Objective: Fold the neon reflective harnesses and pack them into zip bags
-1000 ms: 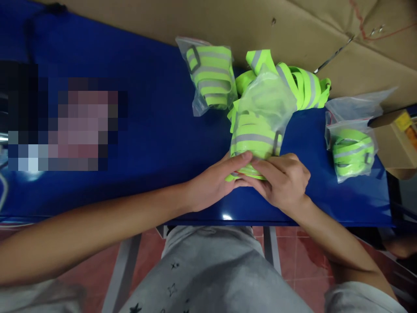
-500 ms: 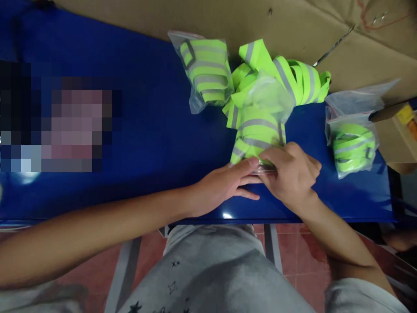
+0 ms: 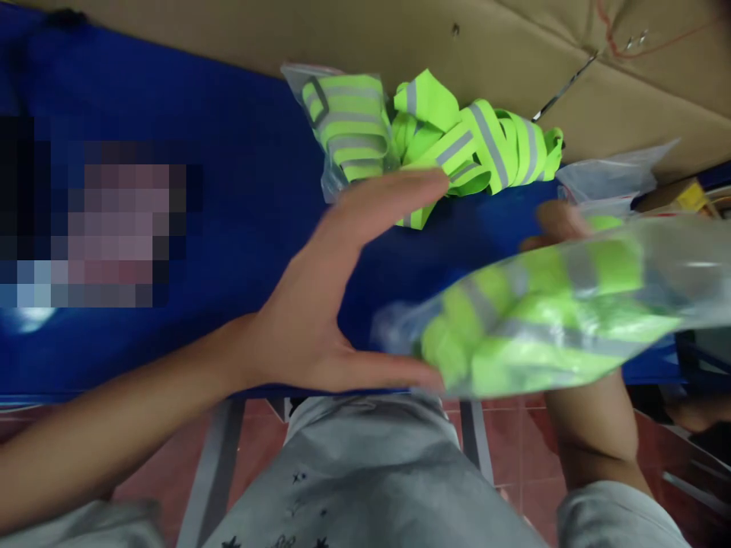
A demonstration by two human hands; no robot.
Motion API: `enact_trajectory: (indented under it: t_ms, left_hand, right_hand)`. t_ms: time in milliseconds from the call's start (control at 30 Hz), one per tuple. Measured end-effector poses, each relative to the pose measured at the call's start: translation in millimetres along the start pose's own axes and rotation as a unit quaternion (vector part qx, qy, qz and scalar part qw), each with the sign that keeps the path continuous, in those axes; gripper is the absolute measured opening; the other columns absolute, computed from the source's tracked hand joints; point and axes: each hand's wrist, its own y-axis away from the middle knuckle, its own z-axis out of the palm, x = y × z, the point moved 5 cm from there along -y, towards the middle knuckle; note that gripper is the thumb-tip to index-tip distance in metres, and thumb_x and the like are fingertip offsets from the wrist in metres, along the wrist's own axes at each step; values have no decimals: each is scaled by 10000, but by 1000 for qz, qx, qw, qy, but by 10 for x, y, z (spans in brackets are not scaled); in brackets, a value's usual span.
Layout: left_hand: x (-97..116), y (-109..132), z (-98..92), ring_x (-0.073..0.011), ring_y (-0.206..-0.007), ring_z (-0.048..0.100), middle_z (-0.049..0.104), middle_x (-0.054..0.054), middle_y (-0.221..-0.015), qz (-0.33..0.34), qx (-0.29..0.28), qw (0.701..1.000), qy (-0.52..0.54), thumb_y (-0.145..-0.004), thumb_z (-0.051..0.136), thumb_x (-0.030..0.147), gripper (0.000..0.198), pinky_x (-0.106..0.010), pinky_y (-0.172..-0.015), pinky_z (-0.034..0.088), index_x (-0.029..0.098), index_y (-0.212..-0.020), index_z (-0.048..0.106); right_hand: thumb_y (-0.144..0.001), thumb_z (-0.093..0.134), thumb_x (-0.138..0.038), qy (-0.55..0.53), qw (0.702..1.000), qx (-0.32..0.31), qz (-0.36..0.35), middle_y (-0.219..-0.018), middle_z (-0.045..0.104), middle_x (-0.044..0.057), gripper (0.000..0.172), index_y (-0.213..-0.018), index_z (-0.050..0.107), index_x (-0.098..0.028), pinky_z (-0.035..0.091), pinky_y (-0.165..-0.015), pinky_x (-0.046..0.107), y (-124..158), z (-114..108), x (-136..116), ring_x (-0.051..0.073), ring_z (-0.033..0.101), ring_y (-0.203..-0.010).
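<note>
A clear plastic bag with a coiled neon-yellow reflective strap (image 3: 548, 312) is raised above the table's front right, tilted and slightly blurred. My right hand (image 3: 563, 222) grips the bag from behind, and most of that hand is hidden by it. To the left, my left hand (image 3: 320, 297) has its fingers spread wide apart. Its lower digit meets the near end of the bag; whether it presses on it I cannot tell. Beyond my hands lies a loose heap of reflective straps (image 3: 485, 144). Beside the heap sits another bagged reflective strap (image 3: 357, 122), with a dark buckle.
The blue table (image 3: 228, 190) ends along its front edge near my body. Brown covering (image 3: 365, 38) borders the back. At the right are a clear plastic bag (image 3: 622, 175), partly covered by the raised one, and a cardboard box (image 3: 665, 195). A pixelated patch covers the left.
The bagged strap has been lifted off the table and swung right and closer to me in my right hand. My left hand has moved left and spread its fingers.
</note>
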Motion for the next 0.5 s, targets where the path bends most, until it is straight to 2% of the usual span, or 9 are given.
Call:
enact_trajectory:
  t_ms: [33,67,100,167,233,300,367,433,500]
  left_hand:
    - [2,7,82,-355,-1529,453,498,-59,-1622,-6,-60,998,30,-580,998,594,1125,-560,-1287,394,368,-1552,478]
    - [-17,21,169,-342,-1457,546,557,-73,-1573,-26,-115,991,63,-685,962,550,1028,-550,-1223,473,356,-1561,461]
    - [-77,34,244,-322,-1353,638,635,-76,-1486,-76,-150,981,100,-764,923,501,888,-519,-1128,557,340,-1527,498]
    - [-258,48,322,-291,-1154,742,745,-70,-1283,-204,-139,953,175,-836,866,460,616,-433,-927,647,280,-1373,623]
    - [-407,32,322,-285,-1089,759,771,-80,-1198,-277,-78,930,229,-841,853,480,512,-389,-852,653,230,-1256,685]
    - [-476,-1,292,-286,-1109,751,772,-89,-1205,-292,-40,921,255,-830,859,511,531,-371,-856,644,220,-1245,700]
    - [-471,-31,259,-287,-1146,735,763,-93,-1240,-270,-43,930,247,-841,843,548,552,-367,-894,629,220,-1264,707]
    - [-426,-46,241,-284,-1188,715,756,-85,-1267,-227,-72,948,210,-874,810,561,534,-361,-944,607,222,-1276,718]
    - [-394,-38,243,-273,-1193,705,756,-79,-1271,-191,-105,962,165,-918,767,544,486,-346,-967,588,216,-1275,729]
  right_hand:
    - [-1156,208,-439,-27,999,-22,-1,-550,452,-73,461,-909,536,-230,418,-425,223,6,101,14,88,431,-401]
    - [-1149,267,-468,-63,997,-42,12,-600,538,-60,427,-954,559,-226,437,-431,218,11,211,42,91,495,-433]
    - [-1133,352,-490,-104,993,-52,36,-688,623,-41,371,-1012,579,-222,462,-449,216,16,308,80,96,563,-491]
    - [-1095,490,-491,-170,980,-35,99,-882,719,-2,298,-1124,607,-219,524,-529,225,35,416,172,116,669,-646]
    - [-1099,484,-486,-215,967,-3,137,-1041,750,31,325,-1160,660,-220,588,-686,259,65,409,226,142,732,-837]
    - [-1112,407,-541,-224,969,-9,100,-1180,756,65,451,-1204,713,-222,599,-915,337,83,351,177,188,737,-1067]
    - [-1081,452,-590,-198,978,-55,23,-1282,745,88,496,-1302,705,-225,517,-1113,417,99,320,61,237,678,-1269]
    - [-1050,575,-538,-170,978,-113,-37,-1293,751,81,434,-1342,681,-234,426,-1205,442,122,355,-47,256,606,-1397]
    - [-1058,610,-427,-171,969,-171,-58,-1262,762,58,281,-1245,703,-238,383,-1226,427,142,445,-115,252,536,-1480]
